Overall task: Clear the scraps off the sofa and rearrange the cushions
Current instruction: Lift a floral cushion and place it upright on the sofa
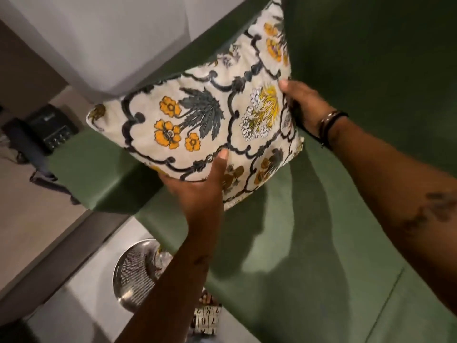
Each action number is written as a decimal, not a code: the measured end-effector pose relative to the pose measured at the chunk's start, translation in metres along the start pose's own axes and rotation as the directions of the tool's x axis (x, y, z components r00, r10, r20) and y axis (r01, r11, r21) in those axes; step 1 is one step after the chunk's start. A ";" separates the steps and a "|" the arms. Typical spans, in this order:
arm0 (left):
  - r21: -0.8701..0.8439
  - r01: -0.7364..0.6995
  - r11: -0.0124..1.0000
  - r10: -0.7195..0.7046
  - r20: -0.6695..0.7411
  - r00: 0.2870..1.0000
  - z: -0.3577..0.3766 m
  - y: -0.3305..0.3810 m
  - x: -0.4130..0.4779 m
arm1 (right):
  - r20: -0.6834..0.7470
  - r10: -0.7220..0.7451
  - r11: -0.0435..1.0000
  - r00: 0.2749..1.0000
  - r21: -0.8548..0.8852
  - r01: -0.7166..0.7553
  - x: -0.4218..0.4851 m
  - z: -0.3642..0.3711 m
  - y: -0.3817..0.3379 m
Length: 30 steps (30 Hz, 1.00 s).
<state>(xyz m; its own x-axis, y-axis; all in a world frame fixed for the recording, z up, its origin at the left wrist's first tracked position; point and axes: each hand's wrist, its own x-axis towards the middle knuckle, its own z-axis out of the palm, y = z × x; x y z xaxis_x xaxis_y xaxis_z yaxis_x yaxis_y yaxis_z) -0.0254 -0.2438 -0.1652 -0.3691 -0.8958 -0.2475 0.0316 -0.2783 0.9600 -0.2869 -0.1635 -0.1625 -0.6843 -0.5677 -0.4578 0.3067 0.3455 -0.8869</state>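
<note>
We are holding the flowery cushion (197, 129) in the middle with both hands, left hand (197, 184) below, right hand (301, 105) gripping its side, over the green sofa (309, 243).

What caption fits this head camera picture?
Both hands, left hand and right hand, hold a floral cushion over the green sofa.

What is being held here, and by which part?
The floral cushion: left hand grips its lower edge, right hand its right edge, above the green sofa.
</note>
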 end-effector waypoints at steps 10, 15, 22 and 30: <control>0.115 -0.094 0.989 0.047 0.358 0.933 0.010 0.023 0.040 | -0.468 -0.182 0.919 0.865 0.231 0.318 -0.130 -0.027 0.049; 0.247 -0.222 0.943 0.006 0.655 0.756 0.113 0.025 0.079 | -0.702 -0.162 0.907 0.694 0.172 0.385 -0.181 -0.076 0.075; 0.315 -0.206 0.927 -0.098 0.731 0.675 0.179 -0.002 0.088 | -0.715 -0.087 0.933 0.694 0.186 0.308 -0.176 -0.104 0.114; 0.310 -0.173 0.935 0.040 0.391 0.919 0.135 -0.039 -0.049 | -0.773 -0.039 0.994 0.633 0.035 0.104 -0.247 -0.095 0.136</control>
<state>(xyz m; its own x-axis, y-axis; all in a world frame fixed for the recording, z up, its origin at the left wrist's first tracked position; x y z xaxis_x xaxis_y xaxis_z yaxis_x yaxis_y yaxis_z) -0.1340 -0.1422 -0.1732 -0.7015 -0.6992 -0.1377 -0.1943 0.0018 0.9809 -0.1388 0.0950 -0.1638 -0.9566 0.2049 -0.2071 0.2569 0.2582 -0.9313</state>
